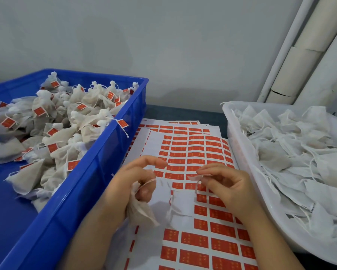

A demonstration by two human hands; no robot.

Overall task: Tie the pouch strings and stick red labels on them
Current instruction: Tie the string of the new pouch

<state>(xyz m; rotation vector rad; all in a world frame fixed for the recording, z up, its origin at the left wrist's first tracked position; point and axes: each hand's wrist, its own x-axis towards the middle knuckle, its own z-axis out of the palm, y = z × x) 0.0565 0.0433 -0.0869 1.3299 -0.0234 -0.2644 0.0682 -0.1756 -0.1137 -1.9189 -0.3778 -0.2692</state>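
pouch (142, 211) is low centre, hanging from the left hand (132, 184) over the label sheets (202, 156). the left hand grips its gathered neck with curled fingers, index finger stuck out forward. a thin white string (196, 187) hangs under the right hand (228, 184), which pinches a small flat label (199, 176) between thumb and index finger, pale side towards the camera. can't tell if the label is already on the string; that area is motion-blurred.

the sheets are white backing paper with rows of red rectangular stickers. each has small yellow marks, too small to read. a patch near the hands is bare backing. several sheets are stacked and offset.

the blue crate (97, 172) on the left touches the sheets' edge and is heaped with tied pouches (52, 121) carrying red labels; same yellow print, unreadable. one labelled string hangs over the crate's right rim. the white tray (241, 152) on the right holds a pile of flat white pouches (292, 152) with loose strings.

a strip of dark tabletop (183, 112) shows behind the sheets. plain grey wall (163, 45) behind that, with pale pipes (300, 55) running diagonally in the top right corner.
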